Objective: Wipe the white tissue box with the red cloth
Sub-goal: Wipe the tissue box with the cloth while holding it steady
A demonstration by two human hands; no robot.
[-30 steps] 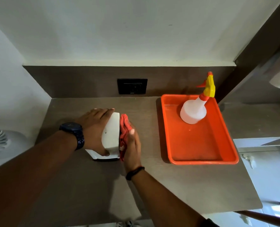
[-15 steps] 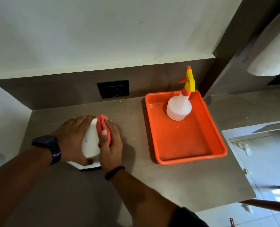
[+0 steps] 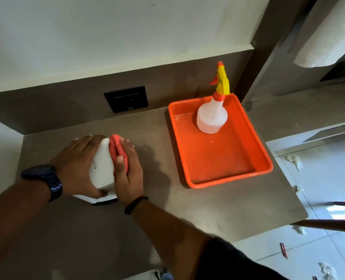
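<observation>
The white tissue box stands on the brown countertop at the left. My left hand, with a dark watch at the wrist, lies over the box's left side and grips it. My right hand presses the bunched red cloth against the box's right side and top edge. The cloth shows between my fingers and the box; most of the box's right face is hidden by my right hand.
An orange tray sits to the right with a white spray bottle with a yellow trigger at its far end. A black wall socket is behind the box. The countertop's right edge drops to a tiled floor with scraps.
My right hand with the red cloth slid from the box's near right side toward its far top edge. The camera view shifted left and closer; my left hand kept its hold.
</observation>
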